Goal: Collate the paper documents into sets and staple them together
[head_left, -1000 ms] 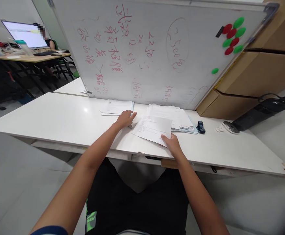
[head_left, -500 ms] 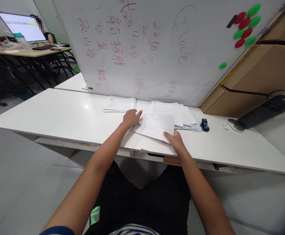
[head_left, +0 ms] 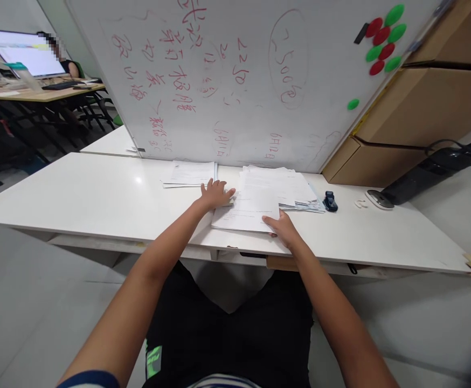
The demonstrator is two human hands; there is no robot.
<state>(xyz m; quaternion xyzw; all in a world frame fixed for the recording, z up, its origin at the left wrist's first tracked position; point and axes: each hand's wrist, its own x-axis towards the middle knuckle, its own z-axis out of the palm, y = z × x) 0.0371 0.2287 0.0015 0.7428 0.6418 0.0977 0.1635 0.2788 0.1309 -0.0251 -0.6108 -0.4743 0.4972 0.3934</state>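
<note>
While my right hand (head_left: 286, 228) pinches the thin, printed paper sheets (head_left: 246, 213) at their four-o'clock corner, my left hand (head_left: 215, 195), fingers spread, meets their ten-o'clock side above the smooth white table (head_left: 106, 199).

Five green magnets (head_left: 392, 64), four red magnets (head_left: 381, 36), three cardboard boxes (head_left: 425, 108), one whiteboard (head_left: 251, 121), one computer mouse (head_left: 380, 199) and one monitor (head_left: 21, 54) show; the overlapping paper sheets (head_left: 247, 207) cannot be counted exactly.
</note>
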